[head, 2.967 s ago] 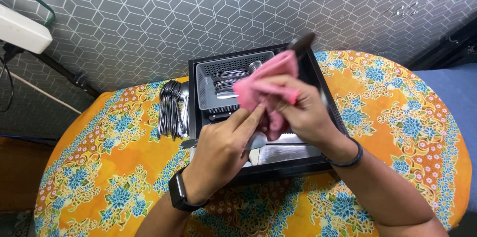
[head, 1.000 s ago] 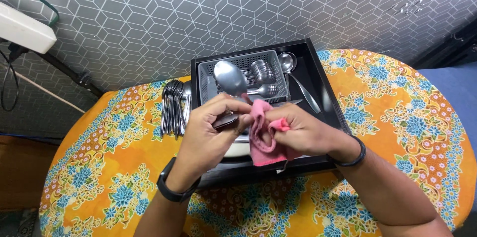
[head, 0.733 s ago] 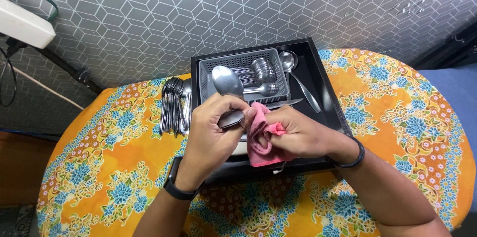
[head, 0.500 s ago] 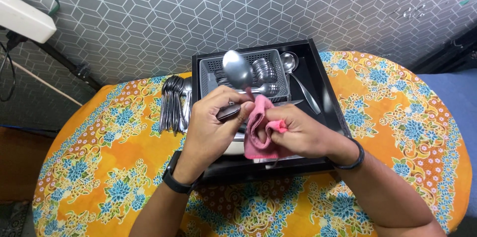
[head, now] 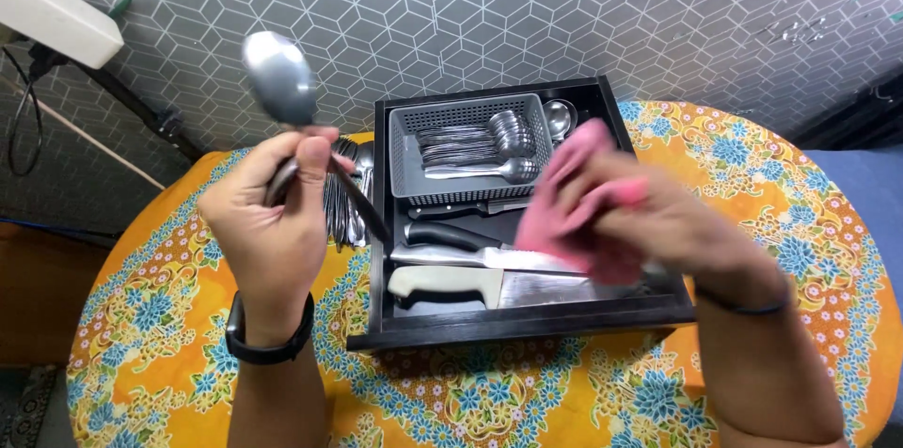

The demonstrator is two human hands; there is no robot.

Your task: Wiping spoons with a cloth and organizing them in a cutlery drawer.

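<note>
Since half a second ago the two hands have parted: the large spoon has swung from above the grey basket out to the left and upward, and the pink cloth has come off it to the right.

At the left, the left hand is closed around the spoon's handle, thumb pressed on the neck, bowl up and well above the left part of the desk. The spoon looks like stiff polished steel, light for its size and probably slick, so the handle low on the shaft seems the surest place to hold it. Just beyond that hand, a row of spoons lies on the flowered cover, touching the left wall of the black tray.

Inside the tray, the grey basket sits in the far left corner with spoons in it; nearer lie a black-handled knife and a white-handled cleaver, blades best avoided.

At the right, the right hand, blurred, is bunched around the cloth over the tray's right side. The cloth is soft and limp, and any fold gives a grip.
</note>
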